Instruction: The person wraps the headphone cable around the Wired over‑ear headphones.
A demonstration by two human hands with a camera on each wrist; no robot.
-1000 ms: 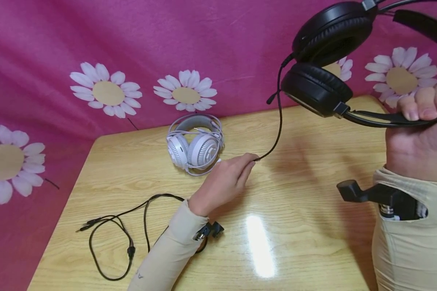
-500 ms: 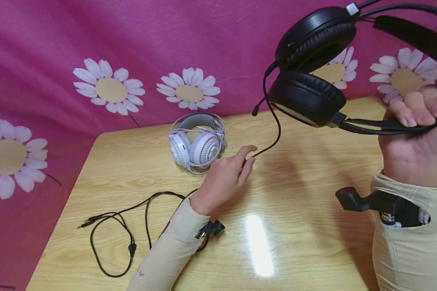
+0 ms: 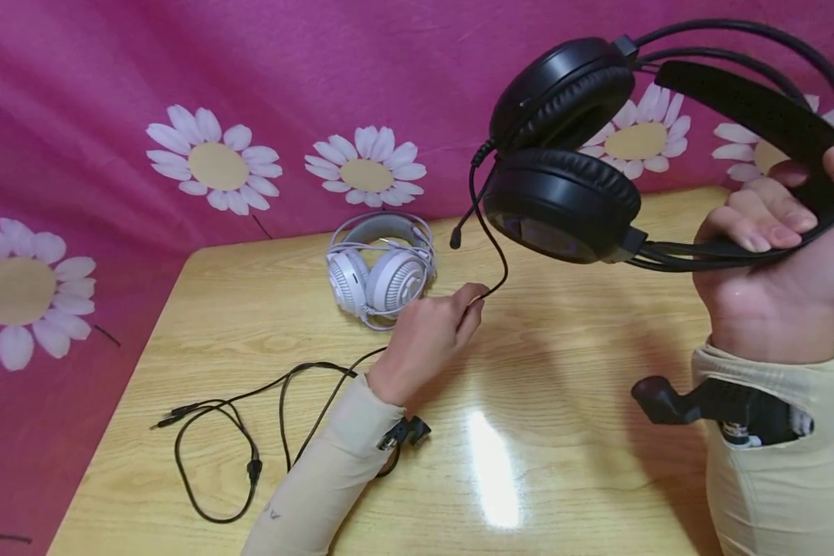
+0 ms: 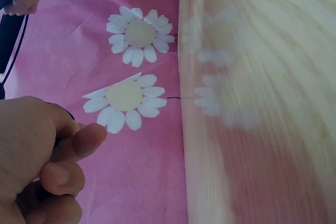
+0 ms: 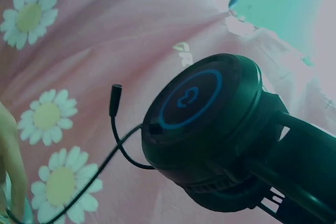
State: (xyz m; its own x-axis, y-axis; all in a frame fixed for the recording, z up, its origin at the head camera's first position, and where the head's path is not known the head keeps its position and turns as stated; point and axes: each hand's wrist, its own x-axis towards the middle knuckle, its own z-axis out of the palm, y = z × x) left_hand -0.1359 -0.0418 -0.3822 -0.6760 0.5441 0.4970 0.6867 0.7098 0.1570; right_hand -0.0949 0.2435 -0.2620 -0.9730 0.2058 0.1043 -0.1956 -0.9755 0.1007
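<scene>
at far left in the head view, the slim black plug ends (image 3: 170, 417) of a thin black cord (image 3: 320, 363) are laid on the pale wood-grain table (image 3: 563, 386), slack left in loose loops, probably since only the upper stretch is being handled. further right, a pale lilac-white plastic headset (image 3: 396, 286) is set near the back edge, before a magenta daisy-print curtain (image 3: 459, 62); its own cable is looped about it, likely for tidiness. just beside it, the black cord is pinched by the left hand (image 3: 431, 332), thumb against forefinger, probably so that stretch is kept from swinging. next, a small black boom microphone (image 3: 455, 238) is seen hanging from the black plastic headset (image 3: 563, 205), which is held in the air over the table, round padded ear cups (image 3: 556, 85) leftward. at far right, its curved black headband (image 3: 744, 108) is grasped by the right hand (image 3: 781, 270), fingers curled round one side, presumably as a firm hold is given there and the cord side is left facing the other hand.
</scene>
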